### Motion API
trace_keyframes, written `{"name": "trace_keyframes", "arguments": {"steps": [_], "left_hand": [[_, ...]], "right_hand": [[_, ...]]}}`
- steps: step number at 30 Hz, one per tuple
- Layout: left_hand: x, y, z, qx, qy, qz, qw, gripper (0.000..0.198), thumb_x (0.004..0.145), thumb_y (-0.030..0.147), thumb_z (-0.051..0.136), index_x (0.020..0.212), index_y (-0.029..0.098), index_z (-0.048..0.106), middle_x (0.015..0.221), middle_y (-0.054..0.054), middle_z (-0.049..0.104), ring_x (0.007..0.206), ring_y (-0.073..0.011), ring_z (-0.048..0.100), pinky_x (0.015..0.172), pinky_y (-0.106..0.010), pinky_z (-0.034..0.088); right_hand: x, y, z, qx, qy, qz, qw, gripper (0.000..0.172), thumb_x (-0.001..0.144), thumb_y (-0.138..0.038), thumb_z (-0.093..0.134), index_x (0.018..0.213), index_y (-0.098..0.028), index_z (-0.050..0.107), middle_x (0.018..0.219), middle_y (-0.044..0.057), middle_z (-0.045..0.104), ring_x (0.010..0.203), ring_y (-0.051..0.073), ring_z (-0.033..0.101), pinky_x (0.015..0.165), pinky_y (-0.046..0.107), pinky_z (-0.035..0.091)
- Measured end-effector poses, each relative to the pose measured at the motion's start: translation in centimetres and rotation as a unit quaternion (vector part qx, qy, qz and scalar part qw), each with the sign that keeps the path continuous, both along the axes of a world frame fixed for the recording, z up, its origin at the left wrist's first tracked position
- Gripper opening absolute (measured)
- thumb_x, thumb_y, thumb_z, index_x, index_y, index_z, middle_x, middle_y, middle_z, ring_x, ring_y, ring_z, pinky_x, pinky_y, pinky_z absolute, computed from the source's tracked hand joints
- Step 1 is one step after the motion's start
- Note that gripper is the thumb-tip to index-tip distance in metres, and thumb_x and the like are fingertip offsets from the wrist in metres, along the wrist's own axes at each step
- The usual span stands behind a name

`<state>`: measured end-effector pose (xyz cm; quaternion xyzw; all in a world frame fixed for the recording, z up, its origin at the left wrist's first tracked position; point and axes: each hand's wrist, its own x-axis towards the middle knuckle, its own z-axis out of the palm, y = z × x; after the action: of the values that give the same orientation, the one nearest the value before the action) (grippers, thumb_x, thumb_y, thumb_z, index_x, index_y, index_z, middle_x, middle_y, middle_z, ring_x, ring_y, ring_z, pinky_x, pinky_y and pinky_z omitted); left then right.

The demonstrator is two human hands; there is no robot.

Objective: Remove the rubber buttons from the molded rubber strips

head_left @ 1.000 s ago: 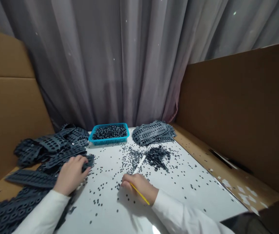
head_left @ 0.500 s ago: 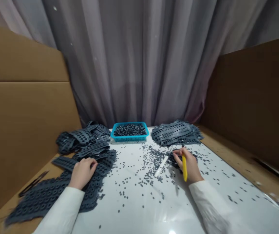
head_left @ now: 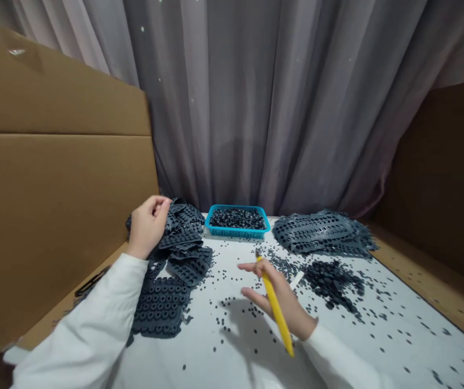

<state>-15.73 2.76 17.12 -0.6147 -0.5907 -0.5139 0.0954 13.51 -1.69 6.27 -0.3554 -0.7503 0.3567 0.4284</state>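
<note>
The right hand (head_left: 280,297) has swung off the dark heap (head_left: 331,283), fingers (head_left: 251,266) half-open around a yellow stick (head_left: 275,308); the curled left hand (head_left: 148,226), contents unclear, has risen over the limp rubber sheets (head_left: 183,229) beside the blue basket (head_left: 237,235), best taken by an edge.

Right hand (head_left: 274,294) has a stick (head_left: 275,307) in it, over the table (head_left: 381,346). Basket (head_left: 237,233) is straight ahead, loose bits (head_left: 331,283) just right, sheets (head_left: 321,231) behind those. Left hand (head_left: 148,224) is just left of another sheet pile (head_left: 162,305).
</note>
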Motion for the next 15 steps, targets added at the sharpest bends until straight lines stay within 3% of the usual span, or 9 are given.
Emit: {"name": "trace_keyframes", "arguments": {"steps": [2,4,7,11,13,15], "left_hand": [[2.0,-0.3,3.1,0.038,-0.056,-0.071,0.995,0.026,0.082,0.036,0.05,0.083,0.015,0.063,0.057,0.005,0.047,0.052,-0.0089,0.041,0.05,-0.018,0.03],[4.3,-0.8,5.6,0.029,-0.166,-0.147,0.975,0.021,0.08,0.032,0.052,0.081,0.014,0.063,0.055,0.006,0.044,0.047,-0.0077,0.037,0.045,-0.017,0.027],[7.0,-1.6,7.6,-0.01,-0.338,-0.283,0.898,0.013,0.077,0.026,0.056,0.076,0.014,0.059,0.053,0.007,0.04,0.045,-0.0065,0.036,0.042,-0.016,0.026],[8.0,-1.6,7.1,-0.093,-0.494,-0.381,0.776,0.011,0.077,0.024,0.057,0.07,0.015,0.053,0.045,0.009,0.033,0.038,-0.0053,0.033,0.036,-0.014,0.022],[7.4,-0.8,6.1,-0.125,-0.547,-0.388,0.731,0.014,0.079,0.024,0.055,0.068,0.017,0.051,0.042,0.01,0.03,0.035,-0.0053,0.032,0.034,-0.015,0.021],[6.1,0.4,4.8,-0.153,-0.585,-0.369,0.706,0.018,0.083,0.025,0.05,0.066,0.018,0.048,0.04,0.011,0.027,0.033,-0.0056,0.031,0.033,-0.015,0.021]], "right_hand": [[-3.1,-0.3,1.0,0.007,0.014,0.042,0.999,0.043,0.07,-0.037,0.071,0.08,-0.025,0.03,0.125,0.011,0.055,0.116,0.028,0.05,0.095,0.047,0.037],[-5.6,-0.3,1.6,0.044,0.04,0.041,0.997,0.052,0.064,-0.039,0.075,0.081,-0.025,0.028,0.133,0.015,0.047,0.122,0.029,0.043,0.096,0.046,0.035],[-7.5,-0.2,1.6,0.086,0.092,-0.008,0.992,0.058,0.06,-0.035,0.079,0.083,-0.025,0.026,0.136,0.016,0.041,0.126,0.029,0.037,0.098,0.044,0.032],[-6.2,-0.9,1.2,0.044,0.124,-0.066,0.989,0.045,0.067,-0.025,0.069,0.084,-0.024,0.027,0.114,0.009,0.054,0.097,0.022,0.055,0.081,0.035,0.043],[-4.8,-1.1,1.1,0.018,0.106,-0.085,0.991,0.041,0.069,-0.022,0.065,0.083,-0.024,0.026,0.1,0.003,0.056,0.082,0.017,0.056,0.072,0.03,0.043],[-3.6,-0.8,1.0,0.013,0.065,-0.083,0.994,0.041,0.067,-0.022,0.065,0.082,-0.024,0.027,0.092,0.001,0.055,0.077,0.016,0.053,0.068,0.028,0.041]]}}
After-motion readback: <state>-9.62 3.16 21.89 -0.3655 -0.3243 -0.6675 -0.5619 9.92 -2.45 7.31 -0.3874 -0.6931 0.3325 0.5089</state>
